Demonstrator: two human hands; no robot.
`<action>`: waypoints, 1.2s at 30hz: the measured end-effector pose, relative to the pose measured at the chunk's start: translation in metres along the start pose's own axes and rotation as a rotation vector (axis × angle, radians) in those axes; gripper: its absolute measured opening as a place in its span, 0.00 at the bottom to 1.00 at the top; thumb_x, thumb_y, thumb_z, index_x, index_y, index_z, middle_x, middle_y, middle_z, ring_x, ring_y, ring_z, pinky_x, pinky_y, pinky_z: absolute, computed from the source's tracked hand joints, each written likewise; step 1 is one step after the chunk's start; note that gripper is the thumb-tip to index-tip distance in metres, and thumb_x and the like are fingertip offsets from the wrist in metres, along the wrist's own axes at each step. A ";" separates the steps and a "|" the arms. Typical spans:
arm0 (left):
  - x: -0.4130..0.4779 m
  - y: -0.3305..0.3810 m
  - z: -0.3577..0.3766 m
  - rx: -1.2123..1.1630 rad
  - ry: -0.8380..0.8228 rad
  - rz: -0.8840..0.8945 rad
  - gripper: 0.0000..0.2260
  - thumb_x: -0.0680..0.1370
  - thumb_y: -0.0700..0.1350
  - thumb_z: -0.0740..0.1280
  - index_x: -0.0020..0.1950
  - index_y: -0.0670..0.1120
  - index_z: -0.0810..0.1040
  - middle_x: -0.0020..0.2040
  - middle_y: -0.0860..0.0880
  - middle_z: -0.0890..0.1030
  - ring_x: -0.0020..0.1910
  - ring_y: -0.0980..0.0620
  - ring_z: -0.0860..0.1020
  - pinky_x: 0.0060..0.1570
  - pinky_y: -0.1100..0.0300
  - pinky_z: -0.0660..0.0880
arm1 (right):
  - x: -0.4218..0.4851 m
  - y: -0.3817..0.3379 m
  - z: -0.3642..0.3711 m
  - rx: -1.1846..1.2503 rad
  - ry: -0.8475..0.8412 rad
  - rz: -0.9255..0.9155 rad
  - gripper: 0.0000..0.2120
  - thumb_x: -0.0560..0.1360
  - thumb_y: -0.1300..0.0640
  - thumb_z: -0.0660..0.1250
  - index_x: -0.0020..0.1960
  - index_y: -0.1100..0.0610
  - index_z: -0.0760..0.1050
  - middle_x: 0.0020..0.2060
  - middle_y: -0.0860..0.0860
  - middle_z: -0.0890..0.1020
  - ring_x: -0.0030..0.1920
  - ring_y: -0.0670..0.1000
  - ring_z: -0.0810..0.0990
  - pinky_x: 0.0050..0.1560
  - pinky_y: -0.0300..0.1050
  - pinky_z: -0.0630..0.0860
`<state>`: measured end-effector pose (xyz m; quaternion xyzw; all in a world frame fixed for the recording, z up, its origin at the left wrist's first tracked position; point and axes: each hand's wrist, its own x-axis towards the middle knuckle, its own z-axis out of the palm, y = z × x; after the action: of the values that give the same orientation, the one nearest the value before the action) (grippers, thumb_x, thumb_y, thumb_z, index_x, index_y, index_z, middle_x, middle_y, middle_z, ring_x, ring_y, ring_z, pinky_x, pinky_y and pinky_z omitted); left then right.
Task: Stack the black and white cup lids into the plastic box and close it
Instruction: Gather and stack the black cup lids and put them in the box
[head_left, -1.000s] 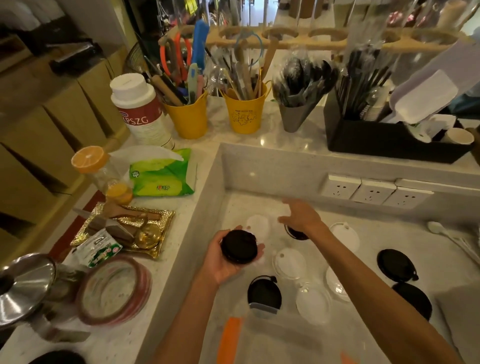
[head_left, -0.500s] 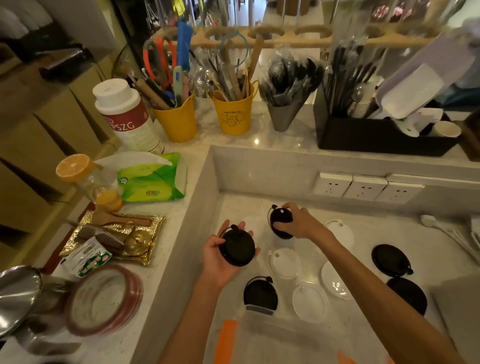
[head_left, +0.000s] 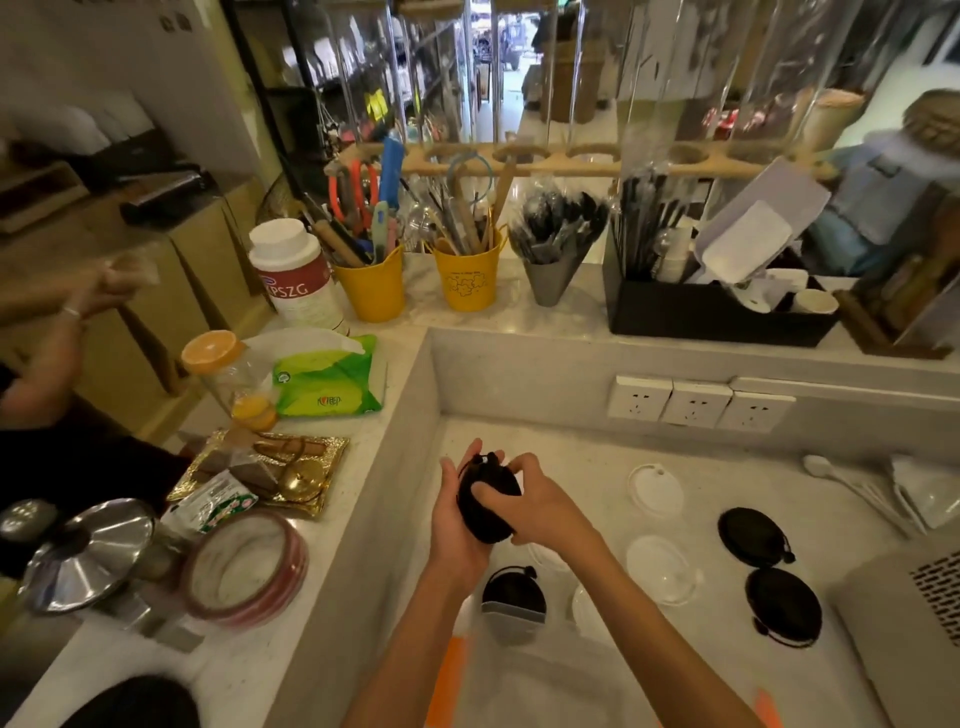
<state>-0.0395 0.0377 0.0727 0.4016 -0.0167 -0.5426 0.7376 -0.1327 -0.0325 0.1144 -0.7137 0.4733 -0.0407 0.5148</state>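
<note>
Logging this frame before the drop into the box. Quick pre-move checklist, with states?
1. Black lids held: ok, left hand cups them from below, right hand presses on top.
2. Held lids nested flush: cannot tell, the hands hide the edges.
3. Plastic box open to receive: cannot tell, it is blurred at the bottom edge of the head view.
4. Loose black lids on the counter: not ok, three remain, near the box and at right.
5. Loose white lids: not ok, at least two remain.
</note>
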 end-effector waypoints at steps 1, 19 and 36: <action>-0.003 -0.001 0.001 0.019 0.004 0.003 0.25 0.82 0.64 0.55 0.73 0.54 0.75 0.71 0.43 0.78 0.70 0.41 0.76 0.66 0.42 0.74 | -0.002 0.001 0.000 -0.014 0.015 -0.016 0.30 0.70 0.37 0.68 0.65 0.49 0.64 0.60 0.55 0.78 0.51 0.55 0.83 0.48 0.51 0.84; 0.015 0.022 -0.025 0.021 0.168 0.026 0.12 0.85 0.52 0.60 0.67 0.54 0.75 0.61 0.44 0.79 0.54 0.45 0.79 0.52 0.43 0.78 | 0.043 0.069 0.023 -0.697 -0.273 -0.141 0.21 0.78 0.56 0.66 0.70 0.50 0.67 0.67 0.56 0.71 0.62 0.58 0.75 0.60 0.51 0.74; -0.005 0.017 -0.028 0.610 0.249 0.031 0.14 0.82 0.65 0.54 0.61 0.64 0.73 0.63 0.52 0.79 0.61 0.48 0.79 0.58 0.44 0.79 | 0.020 0.082 -0.002 0.252 -0.221 0.058 0.32 0.73 0.48 0.72 0.72 0.52 0.62 0.57 0.52 0.80 0.53 0.51 0.84 0.47 0.42 0.83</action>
<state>-0.0150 0.0589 0.0663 0.6667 -0.0944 -0.4481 0.5881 -0.1751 -0.0497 0.0435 -0.6298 0.4252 -0.0062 0.6500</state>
